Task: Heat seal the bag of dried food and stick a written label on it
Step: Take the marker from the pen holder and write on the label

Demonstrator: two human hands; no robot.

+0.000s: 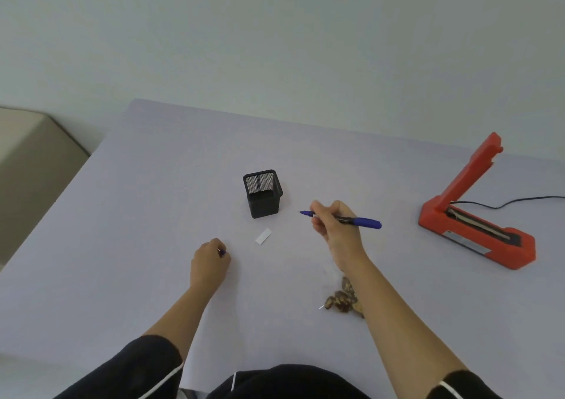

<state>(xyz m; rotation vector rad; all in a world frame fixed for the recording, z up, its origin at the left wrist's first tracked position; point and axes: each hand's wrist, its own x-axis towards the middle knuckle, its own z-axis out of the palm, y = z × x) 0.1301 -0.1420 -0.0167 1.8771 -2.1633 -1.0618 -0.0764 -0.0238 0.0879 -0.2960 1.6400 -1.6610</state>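
My right hand [331,224] grips a blue marker [363,222] with its tip pointing left, uncapped. My left hand [209,261] is curled round a small blue piece, apparently the marker's cap [222,252]. A small white label [263,236] lies flat on the table between my hands, touched by neither. The clear bag of brown dried food [341,299] lies under my right forearm, partly hidden by it. The red heat sealer [470,224] stands at the right with its arm raised.
A black mesh pen holder [263,193] stands just behind the label. The sealer's black cord [519,200] runs off to the right. The pale lilac table [153,200] ends at the left, where a beige surface [27,160] sits lower.
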